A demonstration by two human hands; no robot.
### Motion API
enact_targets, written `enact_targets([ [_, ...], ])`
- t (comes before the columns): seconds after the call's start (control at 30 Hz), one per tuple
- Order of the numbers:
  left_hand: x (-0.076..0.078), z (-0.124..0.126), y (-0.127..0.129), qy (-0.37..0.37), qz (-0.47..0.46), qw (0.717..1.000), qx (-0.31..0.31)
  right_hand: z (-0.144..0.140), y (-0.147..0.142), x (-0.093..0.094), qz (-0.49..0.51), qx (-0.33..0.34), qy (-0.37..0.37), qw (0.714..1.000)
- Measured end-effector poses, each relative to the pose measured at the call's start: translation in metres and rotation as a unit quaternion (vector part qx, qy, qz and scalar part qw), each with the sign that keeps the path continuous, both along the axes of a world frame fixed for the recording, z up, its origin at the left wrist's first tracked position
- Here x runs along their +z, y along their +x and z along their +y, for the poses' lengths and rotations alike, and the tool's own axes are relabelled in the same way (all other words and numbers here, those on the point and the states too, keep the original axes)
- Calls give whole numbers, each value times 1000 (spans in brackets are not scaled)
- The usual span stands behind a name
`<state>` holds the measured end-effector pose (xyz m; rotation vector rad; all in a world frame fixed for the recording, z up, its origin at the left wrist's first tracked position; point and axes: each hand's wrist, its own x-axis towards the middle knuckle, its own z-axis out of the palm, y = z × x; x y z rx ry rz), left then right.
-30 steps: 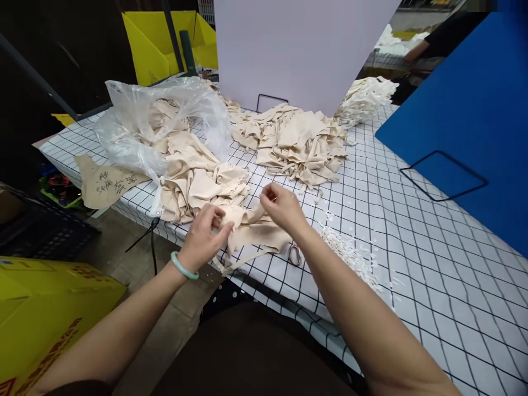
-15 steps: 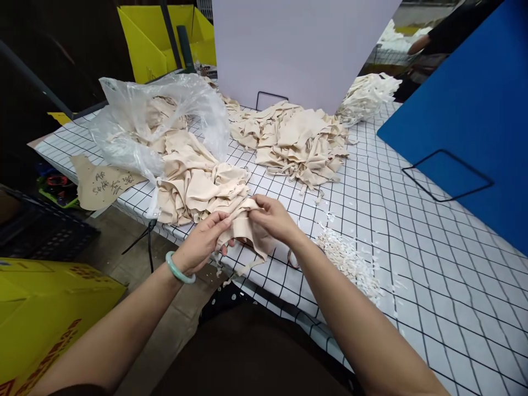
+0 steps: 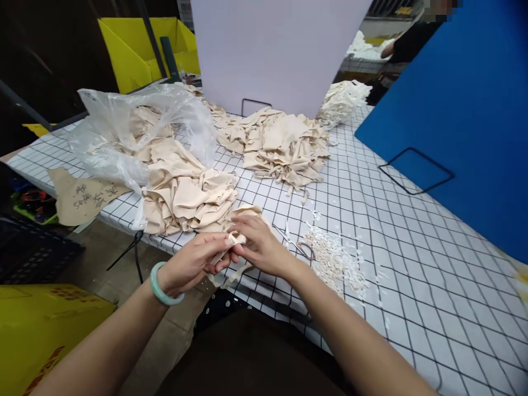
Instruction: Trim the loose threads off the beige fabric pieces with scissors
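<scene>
Between my two hands is a small beige fabric piece (image 3: 237,237), folded or rolled at its edge and partly hidden by the fingers. My left hand (image 3: 202,257), with a pale green bangle (image 3: 160,286) at the wrist, pinches it from the left. My right hand (image 3: 260,246) grips it from the right, fingers curled. Just beyond lies a heap of beige fabric pieces (image 3: 185,195), partly in a clear plastic bag (image 3: 111,121). Right of my right hand, a pair of scissors (image 3: 304,250) rests beside a scatter of small whitish scraps (image 3: 334,261).
A second heap of beige fabric pieces (image 3: 284,143) lies by an upright pale panel (image 3: 280,49). A blue panel (image 3: 449,110) stands at right on the checked tablecloth (image 3: 429,275). Brown paper (image 3: 86,195) with handwriting overhangs the left edge. A co-worker's arm (image 3: 402,47) shows at the back.
My hands have come closer together, and the fabric piece, spread before, is now bunched between my fingers. The scissors, mostly hidden by my right arm earlier, show now. The view has shifted slightly right.
</scene>
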<state>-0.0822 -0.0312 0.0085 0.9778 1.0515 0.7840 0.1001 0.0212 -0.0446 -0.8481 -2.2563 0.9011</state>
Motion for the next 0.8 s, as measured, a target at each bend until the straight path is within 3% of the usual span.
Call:
enact_targets([
  [0.1,4,3,1,132,84,987,28,-19,-29,-17,40,-44,22,998],
  [0.17,4,7,0,161,88,981,62,-29,-36,-18,51,-11,22,998],
  [0.23,4,12,-3,125,52,986,94,-37,-21,-10,50,1,3,999],
  [0.27,5,14,-4,106,35,987,112,-40,-6,-5,40,-23,-16,999],
  [0.33,10,19,-8,95,16,983,156,-44,33,4,-17,-148,-58,987],
  [0.4,19,25,-11,110,2,975,191,-43,71,7,-128,-277,-55,951],
  [0.47,30,31,-14,132,-24,969,207,-41,94,5,-242,-327,-44,913],
  [0.57,48,37,-21,186,-71,950,239,-38,98,-2,-331,-333,-35,882],
  [0.67,57,35,-26,244,-78,925,280,-35,86,-7,-342,-352,-28,871],
  [0.73,54,29,-23,230,-66,931,274,-33,83,-8,-338,-358,-27,870],
  [0.8,41,20,-10,165,-55,958,228,-32,86,-8,-326,-363,-27,872],
])
